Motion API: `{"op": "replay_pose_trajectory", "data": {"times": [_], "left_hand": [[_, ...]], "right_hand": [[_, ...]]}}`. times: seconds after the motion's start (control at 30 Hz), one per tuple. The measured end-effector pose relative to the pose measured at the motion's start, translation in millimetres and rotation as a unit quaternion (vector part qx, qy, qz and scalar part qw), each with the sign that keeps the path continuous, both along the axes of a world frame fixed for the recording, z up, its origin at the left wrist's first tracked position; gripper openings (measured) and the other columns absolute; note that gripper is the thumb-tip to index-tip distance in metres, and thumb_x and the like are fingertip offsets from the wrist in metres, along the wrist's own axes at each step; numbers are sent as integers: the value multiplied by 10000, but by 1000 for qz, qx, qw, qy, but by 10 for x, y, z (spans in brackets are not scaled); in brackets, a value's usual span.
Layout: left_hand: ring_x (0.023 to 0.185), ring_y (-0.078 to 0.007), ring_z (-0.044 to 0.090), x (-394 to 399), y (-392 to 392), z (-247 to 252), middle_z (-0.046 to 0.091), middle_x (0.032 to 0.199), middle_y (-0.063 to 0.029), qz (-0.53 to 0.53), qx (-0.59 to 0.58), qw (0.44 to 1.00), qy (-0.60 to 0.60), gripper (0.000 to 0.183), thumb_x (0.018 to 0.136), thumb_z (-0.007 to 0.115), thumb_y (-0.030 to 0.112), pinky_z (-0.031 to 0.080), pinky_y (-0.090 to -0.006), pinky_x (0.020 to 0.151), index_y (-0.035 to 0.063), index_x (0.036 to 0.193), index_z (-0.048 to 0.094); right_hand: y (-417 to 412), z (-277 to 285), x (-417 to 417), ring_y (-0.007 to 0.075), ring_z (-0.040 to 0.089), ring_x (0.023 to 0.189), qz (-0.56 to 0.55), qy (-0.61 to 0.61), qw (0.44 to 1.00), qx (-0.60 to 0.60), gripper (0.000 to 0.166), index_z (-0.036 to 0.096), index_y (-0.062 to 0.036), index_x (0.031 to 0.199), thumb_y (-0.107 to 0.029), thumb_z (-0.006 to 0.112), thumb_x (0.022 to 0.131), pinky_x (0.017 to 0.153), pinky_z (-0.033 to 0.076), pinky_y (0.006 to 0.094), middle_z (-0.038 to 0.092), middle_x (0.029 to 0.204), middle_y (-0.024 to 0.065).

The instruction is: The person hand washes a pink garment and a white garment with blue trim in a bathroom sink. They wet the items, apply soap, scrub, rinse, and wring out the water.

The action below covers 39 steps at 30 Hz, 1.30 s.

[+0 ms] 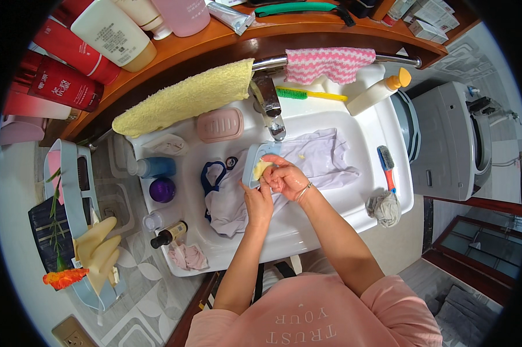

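Observation:
My left hand point(259, 203) grips the near edge of a light blue plastic soap box point(251, 167) above the basin of a white washbasin point(365, 204). Beside it, my wet right hand point(287, 178) has curled fingers at a pale yellow bar of soap point(260, 168) in the box; whether they grip the soap is unclear. Under both hands a white garment point(230, 212) with a dark blue collar point(212, 178) lies spread in the basin, a small yellow bit on its right part. The chrome faucet point(273, 112) stands just beyond the box.
A pink soap dish point(220, 125), yellow towel point(187, 97) and pink striped cloth point(328, 63) are at the back. Bottles and a purple ball-shaped container point(162, 190) line the left rim. A pump bottle point(376, 93), green-bristled brush point(308, 93), grey-bristled brush point(386, 167) and crumpled grey cloth point(384, 209) lie right.

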State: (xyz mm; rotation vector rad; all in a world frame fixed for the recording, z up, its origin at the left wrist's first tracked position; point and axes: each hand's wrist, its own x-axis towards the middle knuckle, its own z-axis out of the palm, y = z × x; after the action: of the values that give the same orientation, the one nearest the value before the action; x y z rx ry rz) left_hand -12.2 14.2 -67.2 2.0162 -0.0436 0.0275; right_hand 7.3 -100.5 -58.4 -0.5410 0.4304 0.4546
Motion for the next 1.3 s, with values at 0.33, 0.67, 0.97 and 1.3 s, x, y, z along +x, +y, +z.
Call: {"op": "replay_pose_trajectory", "data": {"times": [0.33,0.67,0.97,1.3], "left_hand": [[856,-389,536,13,181,-200,520,943,-263,45,-20,995,83,299,826,447,91,427,-403,703,-28,1058,300],[958,-300,527,53,394,-327,510,1087,-152,-7,24,985,-173,332,706,583,-20,454,-333,783,58,935,355],[943,-279,540,128,435,-312,530,1056,-134,-13,-10,979,-202,354,688,622,11,462,-319,774,77,935,377],[873,-300,571,7,367,-352,546,1027,-137,-91,47,978,-181,357,664,626,6,495,-338,688,73,917,384]], "right_hand": [[-379,-446,-258,138,438,528,43,-27,975,-217,336,542,-72,983,40,432,686,448,343,244,537,684,68],[-60,-814,-458,295,525,947,521,-83,474,-705,523,263,-160,1291,-182,442,800,830,398,349,539,1070,121],[-569,-631,-517,225,526,925,262,-123,774,-563,276,564,-95,1030,-136,552,758,775,420,319,504,1100,146],[-70,-153,-477,213,327,1170,84,-190,908,-363,357,535,-56,1094,-186,600,769,939,294,320,296,1299,115]]}}
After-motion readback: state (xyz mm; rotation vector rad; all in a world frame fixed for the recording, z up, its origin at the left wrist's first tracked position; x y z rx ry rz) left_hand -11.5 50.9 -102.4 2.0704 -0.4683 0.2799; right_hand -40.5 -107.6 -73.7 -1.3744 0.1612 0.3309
